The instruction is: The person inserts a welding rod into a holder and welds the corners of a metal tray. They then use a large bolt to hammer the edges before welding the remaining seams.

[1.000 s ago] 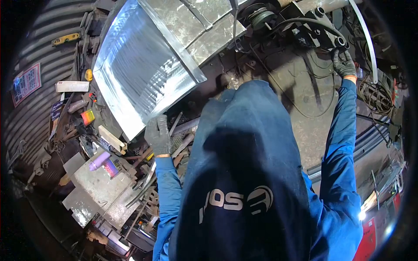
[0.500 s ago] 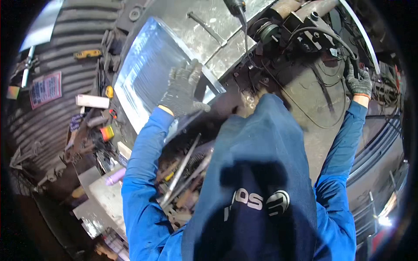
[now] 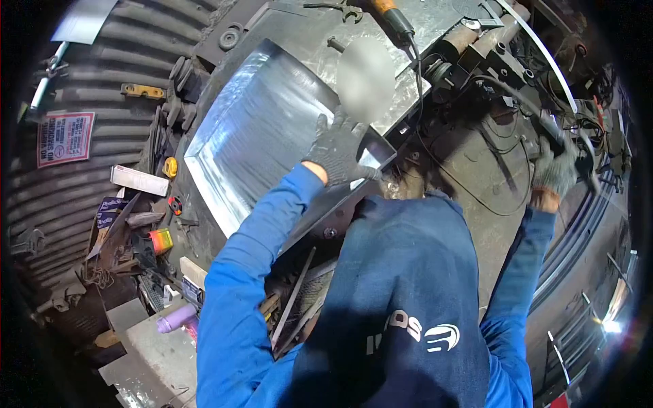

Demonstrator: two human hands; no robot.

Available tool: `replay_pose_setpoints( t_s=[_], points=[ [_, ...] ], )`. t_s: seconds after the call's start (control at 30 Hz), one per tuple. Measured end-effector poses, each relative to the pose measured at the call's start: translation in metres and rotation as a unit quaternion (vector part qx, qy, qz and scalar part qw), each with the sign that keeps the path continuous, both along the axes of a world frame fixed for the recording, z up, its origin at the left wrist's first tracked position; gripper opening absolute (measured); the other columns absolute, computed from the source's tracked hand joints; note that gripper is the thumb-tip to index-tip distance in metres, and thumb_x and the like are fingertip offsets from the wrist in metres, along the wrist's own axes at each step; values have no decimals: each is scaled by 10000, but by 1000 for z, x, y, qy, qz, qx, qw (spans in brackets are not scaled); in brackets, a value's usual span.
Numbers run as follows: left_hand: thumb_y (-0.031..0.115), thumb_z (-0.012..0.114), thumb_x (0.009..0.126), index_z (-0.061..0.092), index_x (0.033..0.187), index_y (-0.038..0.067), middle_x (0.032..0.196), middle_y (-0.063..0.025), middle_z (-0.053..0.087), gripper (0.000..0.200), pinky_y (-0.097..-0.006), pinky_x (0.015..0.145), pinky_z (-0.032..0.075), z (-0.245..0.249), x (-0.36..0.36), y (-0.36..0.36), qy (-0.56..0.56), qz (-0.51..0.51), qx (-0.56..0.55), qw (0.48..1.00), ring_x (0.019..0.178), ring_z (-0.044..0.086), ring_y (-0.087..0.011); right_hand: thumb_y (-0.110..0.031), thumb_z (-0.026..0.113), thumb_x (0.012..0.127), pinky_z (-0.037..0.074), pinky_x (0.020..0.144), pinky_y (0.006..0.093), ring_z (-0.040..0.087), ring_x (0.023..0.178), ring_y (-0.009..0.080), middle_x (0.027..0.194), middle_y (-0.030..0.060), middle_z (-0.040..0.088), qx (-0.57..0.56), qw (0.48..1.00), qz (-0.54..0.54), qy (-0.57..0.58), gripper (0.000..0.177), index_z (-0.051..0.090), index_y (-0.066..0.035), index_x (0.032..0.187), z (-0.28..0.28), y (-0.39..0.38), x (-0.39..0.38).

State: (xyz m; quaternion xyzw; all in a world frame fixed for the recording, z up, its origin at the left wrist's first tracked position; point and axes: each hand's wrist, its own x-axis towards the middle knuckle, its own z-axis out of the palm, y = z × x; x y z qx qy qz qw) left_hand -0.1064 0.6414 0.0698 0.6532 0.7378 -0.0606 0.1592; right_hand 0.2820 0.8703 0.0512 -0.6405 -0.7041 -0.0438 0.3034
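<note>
A shallow, shiny sheet-metal tray (image 3: 252, 129) with raised edges lies tilted across the bench. My left hand (image 3: 338, 149), in a dark grey glove, is spread on its near right side, fingers apart, gripping nothing. Out to the right, my gloved right hand (image 3: 554, 166) is smeared by motion. Its fingers look wrapped around a grey, corded tool (image 3: 552, 129) whose exact kind I cannot make out. A dark cable runs from that tool toward the bench. The lower edge of the tray is partly hidden by my left forearm.
An orange and black power tool (image 3: 394, 17) lies on the metal bench top (image 3: 306, 34), near an open-ended wrench (image 3: 352, 15). At left are a yellow tape measure (image 3: 170, 166), a white box (image 3: 139, 180) and a purple bottle (image 3: 177, 317). Cables trail over the floor (image 3: 476, 163).
The view has shifted, bringing the orange tool into sight. My left hand stays spread on the tray. My right hand has lowered, with the corded tool now beside its fingers.
</note>
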Motion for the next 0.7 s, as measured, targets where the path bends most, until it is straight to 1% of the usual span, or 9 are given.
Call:
replay_pose_setpoints(
  t_s=[0.13,0.2,0.27,0.4,0.43,0.47,0.57,0.67,0.7],
  points=[
    [782,730,625,237,1580,59,1653,-178,203,1296,-714,1148,175,1,-1,3,0,-15,-3,1000,1516,214,-384,-424,727,869,528,826,466,682,981,393,1079,210,711,-17,984,28,-176,469,678,-61,1162,28,24,-39],
    [785,734,611,223,1586,60,1651,-180,211,1318,-713,1147,172,0,0,3,-9,-11,6,1000,1518,205,-393,-197,617,935,518,721,501,651,875,440,965,228,686,-17,939,92,331,227,669,-99,1132,38,-5,-59],
    [778,759,590,226,1587,67,1651,-146,227,1336,-690,1167,164,-7,1,1,10,-12,26,1000,1514,196,-415,-169,557,992,544,758,448,696,930,286,1014,163,707,104,971,171,-133,229,663,-21,1131,29,-33,-13],
    [813,708,637,206,1595,81,1664,-108,205,1307,-657,1182,187,-1,4,0,55,-27,1,998,1504,215,-417,-194,628,939,552,847,417,670,919,277,1001,132,677,-71,910,201,355,327,618,-2,1203,23,-111,57],
    [838,689,629,200,1597,82,1667,-107,195,1322,-655,1185,184,-4,2,-1,57,-29,11,998,1507,209,-418,-221,633,941,542,898,418,659,935,281,1005,139,670,-89,834,204,504,372,592,-11,1246,36,-135,65],
    [844,683,630,202,1596,82,1668,-108,192,1321,-654,1186,182,-7,2,-2,57,-27,15,998,1508,208,-417,-256,603,988,531,989,439,645,1011,290,1081,136,657,-163,581,217,767,455,525,-22,1371,38,-143,86],
    [884,654,619,206,1595,78,1671,-123,173,1343,-652,1187,180,-9,1,-2,70,-26,22,997,1508,211,-418,-393,655,934,432,1015,624,586,1004,290,1070,100,595,-124,546,162,813,634,453,-58,1433,56,-186,100],
    [897,652,602,202,1594,68,1667,-141,172,1370,-654,1183,191,-7,1,0,98,-45,2,994,1502,217,-432,-443,554,1005,497,622,295,571,725,141,940,44,580,-197,558,261,763,618,396,-90,1487,73,-223,91],
    [905,647,600,197,1593,56,1668,-151,158,1382,-652,1180,204,-2,2,4,122,-60,-30,990,1495,227,-448,-469,579,987,467,584,283,559,705,123,905,34,568,-230,602,195,740,639,415,-90,1475,82,-234,86]
  ],
)
